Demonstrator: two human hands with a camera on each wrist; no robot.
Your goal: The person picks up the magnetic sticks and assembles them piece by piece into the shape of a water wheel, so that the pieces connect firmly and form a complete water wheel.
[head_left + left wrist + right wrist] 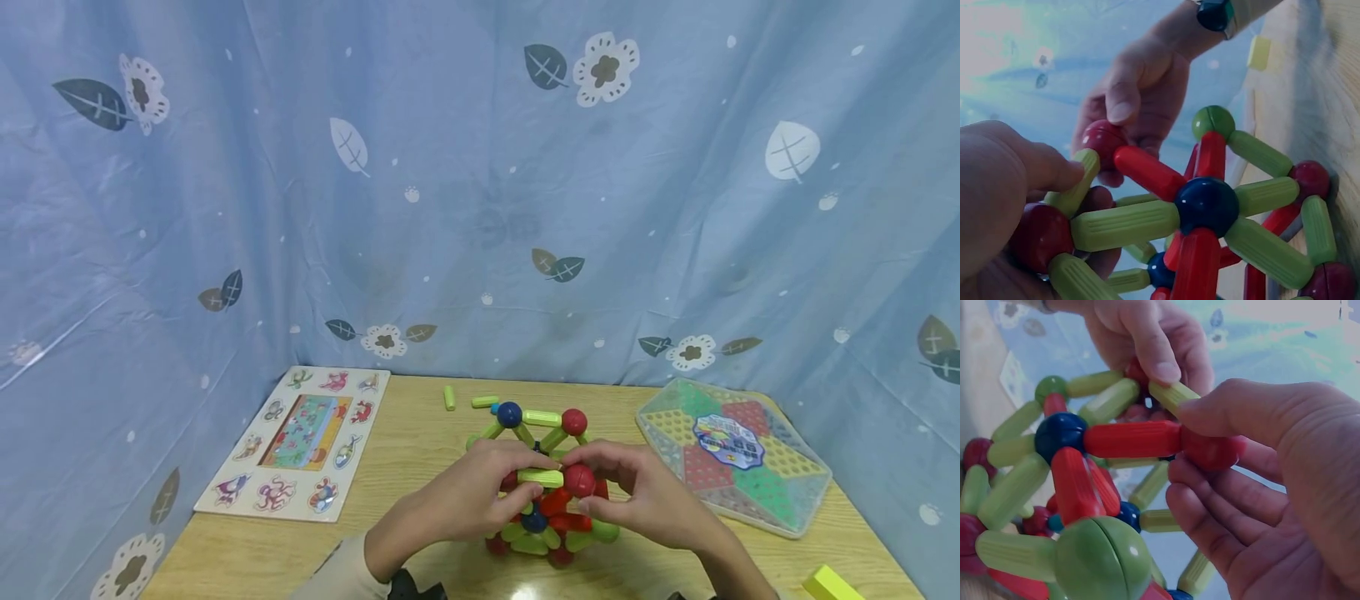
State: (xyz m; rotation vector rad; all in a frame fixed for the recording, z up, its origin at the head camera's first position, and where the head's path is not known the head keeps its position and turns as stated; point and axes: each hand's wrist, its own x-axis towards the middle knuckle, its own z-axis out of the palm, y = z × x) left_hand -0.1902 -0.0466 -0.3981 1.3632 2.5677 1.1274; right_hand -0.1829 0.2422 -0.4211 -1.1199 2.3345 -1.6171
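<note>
A structure of magnetic rods and balls [534, 520] stands on the table in front of me, in light green, red and dark blue. My left hand [480, 485] pinches a light green rod [542, 478] at its upper near side. The right hand [651, 492] holds the red ball [580, 481] at that rod's right end between thumb and fingers. In the right wrist view a red rod [1132, 439] runs from this ball to a dark blue ball [1061, 437]. Another red ball [1041, 237] lies against the left hand in the left wrist view.
Two loose light green rods, one of them a short upright-looking rod [449, 397], lie behind the structure. A sea-animal puzzle board [348, 492] is at the left, a star-patterned board game [780, 479] at the right. A yellow block [831, 583] sits near the front right. Blue curtains [480, 208] surround the table.
</note>
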